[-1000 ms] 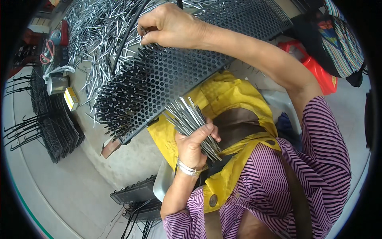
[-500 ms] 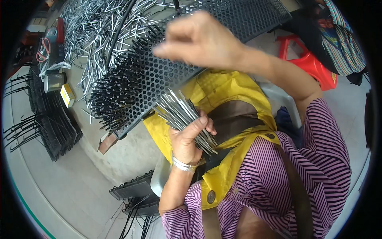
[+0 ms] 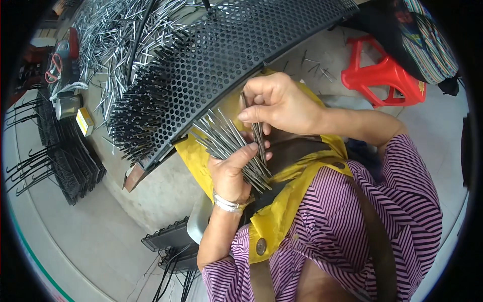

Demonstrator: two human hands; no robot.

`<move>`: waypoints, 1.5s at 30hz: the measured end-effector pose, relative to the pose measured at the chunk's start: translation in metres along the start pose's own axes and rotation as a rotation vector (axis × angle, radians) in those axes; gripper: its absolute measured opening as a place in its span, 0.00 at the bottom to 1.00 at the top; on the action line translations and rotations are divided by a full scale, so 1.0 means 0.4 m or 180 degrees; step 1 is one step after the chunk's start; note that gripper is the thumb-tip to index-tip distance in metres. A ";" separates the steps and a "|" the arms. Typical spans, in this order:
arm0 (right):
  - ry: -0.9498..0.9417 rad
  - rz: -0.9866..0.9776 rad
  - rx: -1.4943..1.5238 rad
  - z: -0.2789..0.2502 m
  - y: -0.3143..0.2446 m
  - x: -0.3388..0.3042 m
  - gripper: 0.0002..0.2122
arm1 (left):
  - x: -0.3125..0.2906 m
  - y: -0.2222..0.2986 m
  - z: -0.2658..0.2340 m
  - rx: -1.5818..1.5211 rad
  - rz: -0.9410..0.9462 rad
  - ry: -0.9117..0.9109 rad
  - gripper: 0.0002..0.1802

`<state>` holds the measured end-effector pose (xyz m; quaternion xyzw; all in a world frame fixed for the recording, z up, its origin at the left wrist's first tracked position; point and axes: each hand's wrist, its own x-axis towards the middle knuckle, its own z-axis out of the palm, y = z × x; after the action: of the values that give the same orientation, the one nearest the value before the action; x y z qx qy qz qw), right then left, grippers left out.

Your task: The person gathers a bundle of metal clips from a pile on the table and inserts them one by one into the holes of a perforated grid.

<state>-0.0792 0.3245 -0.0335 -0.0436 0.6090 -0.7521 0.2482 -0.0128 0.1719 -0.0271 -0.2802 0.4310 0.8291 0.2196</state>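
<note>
A thick bundle of thin metal rods (image 3: 221,138) is gripped in my left hand (image 3: 231,173), its thumb pressed across them and the far ends fanned out over my lap. My right hand (image 3: 282,103) is beside the bundle, thumb and fingers pinched on a few rods (image 3: 258,133) at its right edge. Whether those rods have come free of the bundle I cannot tell. Just beyond both hands lies a black perforated rack (image 3: 221,55) with hexagonal holes. Many black-topped pins (image 3: 138,116) stand upright in its left part.
Loose metal rods (image 3: 113,38) are heaped behind the rack. At the left are a metal cup (image 3: 67,105), a small yellow box (image 3: 84,122), red-handled scissors (image 3: 54,68) and black racks with hooks (image 3: 65,156). A red stool (image 3: 377,75) stands right, near a person in striped cloth (image 3: 430,48).
My right hand has come down from above the rack to the bundle and now pinches rods there. My left hand keeps its hold, shifted only slightly.
</note>
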 end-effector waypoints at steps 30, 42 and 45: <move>-0.0146 0.0576 -0.0068 -0.011 0.052 -0.013 0.03 | 0.020 -0.013 -0.001 0.0252 0.0530 0.0478 0.13; 0.0516 -0.0542 0.0918 -0.093 -0.145 0.126 0.06 | 0.014 -0.001 -0.026 -0.0104 0.0194 0.0290 0.09; 0.0714 -0.0734 0.1244 -0.133 -0.087 0.240 0.05 | 0.011 -0.005 -0.016 -0.0003 0.0129 0.0198 0.08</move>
<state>-0.1936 0.3359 -0.0373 0.0197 0.4667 -0.8790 0.0954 -0.0133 0.1679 -0.0343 -0.2972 0.4429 0.8245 0.1891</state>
